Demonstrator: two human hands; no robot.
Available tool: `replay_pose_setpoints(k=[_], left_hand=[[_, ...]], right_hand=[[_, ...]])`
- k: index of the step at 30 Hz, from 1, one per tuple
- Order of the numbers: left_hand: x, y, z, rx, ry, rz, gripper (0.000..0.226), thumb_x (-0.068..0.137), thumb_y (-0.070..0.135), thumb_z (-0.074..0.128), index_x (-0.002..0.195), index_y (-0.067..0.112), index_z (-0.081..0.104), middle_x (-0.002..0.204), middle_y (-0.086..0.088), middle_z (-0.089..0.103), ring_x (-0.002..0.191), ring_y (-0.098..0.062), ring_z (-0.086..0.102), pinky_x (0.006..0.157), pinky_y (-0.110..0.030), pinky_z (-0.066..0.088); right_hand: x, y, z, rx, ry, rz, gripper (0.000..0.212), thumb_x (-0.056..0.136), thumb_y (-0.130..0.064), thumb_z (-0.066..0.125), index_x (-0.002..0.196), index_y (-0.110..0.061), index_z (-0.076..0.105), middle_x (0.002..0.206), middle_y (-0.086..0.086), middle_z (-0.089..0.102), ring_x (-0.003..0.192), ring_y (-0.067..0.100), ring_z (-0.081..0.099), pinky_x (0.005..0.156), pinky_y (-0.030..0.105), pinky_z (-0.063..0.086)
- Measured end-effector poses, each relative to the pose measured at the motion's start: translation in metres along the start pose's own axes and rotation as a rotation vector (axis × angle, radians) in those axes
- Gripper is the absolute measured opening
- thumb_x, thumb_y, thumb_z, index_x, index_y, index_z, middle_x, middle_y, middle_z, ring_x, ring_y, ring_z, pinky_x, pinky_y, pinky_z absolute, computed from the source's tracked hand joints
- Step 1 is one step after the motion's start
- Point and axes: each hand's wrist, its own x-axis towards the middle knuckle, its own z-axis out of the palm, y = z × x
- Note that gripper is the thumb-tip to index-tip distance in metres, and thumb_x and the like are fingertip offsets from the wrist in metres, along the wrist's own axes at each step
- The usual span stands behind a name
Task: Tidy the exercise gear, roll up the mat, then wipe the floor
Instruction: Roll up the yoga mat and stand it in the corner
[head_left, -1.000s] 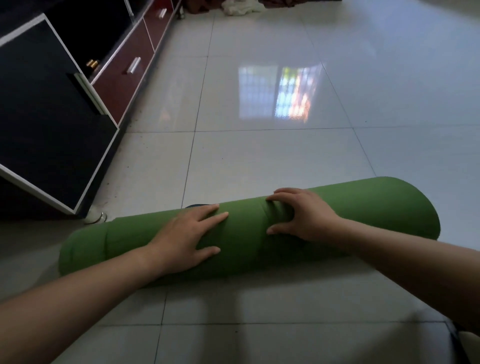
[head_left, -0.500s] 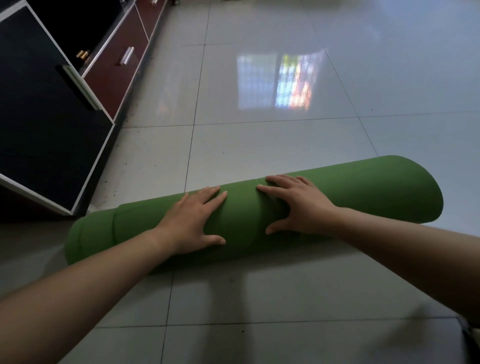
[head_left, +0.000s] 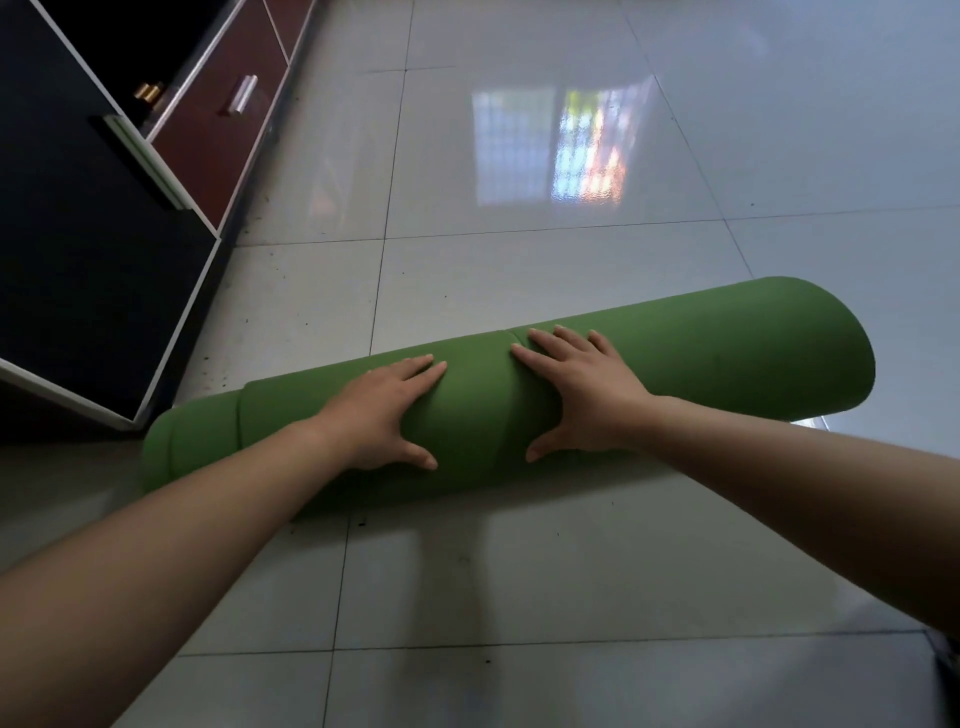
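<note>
Your left hand (head_left: 382, 413) and right hand (head_left: 582, 397) press flat, fingers straight and spread, on the middle of the rolled green mat (head_left: 727, 353) on the tiled floor (head_left: 519, 270).

Soft daylight, window glare on glossy floor (head_left: 561, 150), dim foreground shadows, wide-angle bending at edges
</note>
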Motion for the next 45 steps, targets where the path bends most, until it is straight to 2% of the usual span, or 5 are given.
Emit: replay_pose_setpoints(k=[5, 13, 23, 30, 45], left_hand=[[-0.007, 0.005, 0.001, 0.012, 0.097, -0.037, 0.114, 0.06, 0.06, 0.077, 0.149, 0.029, 0.012, 0.155, 0.005, 0.014, 0.141, -0.019, 0.02, 0.113, -0.039, 0.028], [-0.043, -0.014, 0.026, 0.159, 0.12, -0.133, 0.126, 0.058, 0.07, 0.07, 0.146, 0.035, -0.013, 0.158, -0.001, -0.007, 0.145, -0.023, -0.001, 0.116, -0.042, 0.006], [-0.049, -0.015, 0.026, 0.132, 0.229, -0.057, 0.106, 0.054, 0.06, 0.078, 0.144, 0.027, 0.033, 0.143, -0.001, 0.044, 0.128, -0.023, 0.045, 0.098, -0.035, 0.043], [-0.06, -0.014, 0.017, 0.137, 0.296, -0.03, 0.092, 0.055, 0.057, 0.078, 0.136, 0.031, 0.045, 0.129, 0.007, 0.057, 0.111, -0.021, 0.059, 0.08, -0.034, 0.051], [-0.122, -0.028, 0.041, -0.096, 0.161, -0.143, 0.092, 0.074, 0.059, 0.065, 0.147, 0.04, 0.011, 0.157, 0.009, 0.013, 0.143, -0.015, 0.016, 0.116, -0.039, 0.023]], right_hand=[[0.002, 0.001, 0.0, -0.036, 0.021, -0.002, 0.122, 0.052, -0.075, 0.07, 0.148, -0.033, 0.007, 0.157, -0.002, 0.011, 0.144, 0.021, 0.007, 0.117, 0.048, 0.006], [-0.009, -0.001, 0.006, -0.218, -0.023, -0.083, 0.133, 0.054, -0.069, 0.072, 0.148, -0.024, -0.01, 0.158, -0.001, -0.006, 0.145, 0.022, -0.004, 0.116, 0.052, 0.003], [-0.012, -0.006, 0.001, -0.25, -0.005, -0.114, 0.113, 0.057, -0.067, 0.071, 0.146, -0.024, 0.017, 0.152, -0.005, 0.025, 0.137, 0.017, 0.025, 0.112, 0.044, 0.019], [-0.023, -0.013, -0.009, -0.205, 0.031, -0.109, 0.102, 0.06, -0.065, 0.07, 0.143, -0.028, 0.025, 0.148, -0.008, 0.034, 0.133, 0.016, 0.033, 0.108, 0.037, 0.024], [-0.015, -0.087, -0.015, -0.219, -0.212, -0.211, 0.115, 0.064, -0.061, 0.073, 0.149, -0.018, 0.008, 0.156, 0.0, 0.011, 0.142, 0.022, 0.014, 0.115, 0.044, 0.018]])
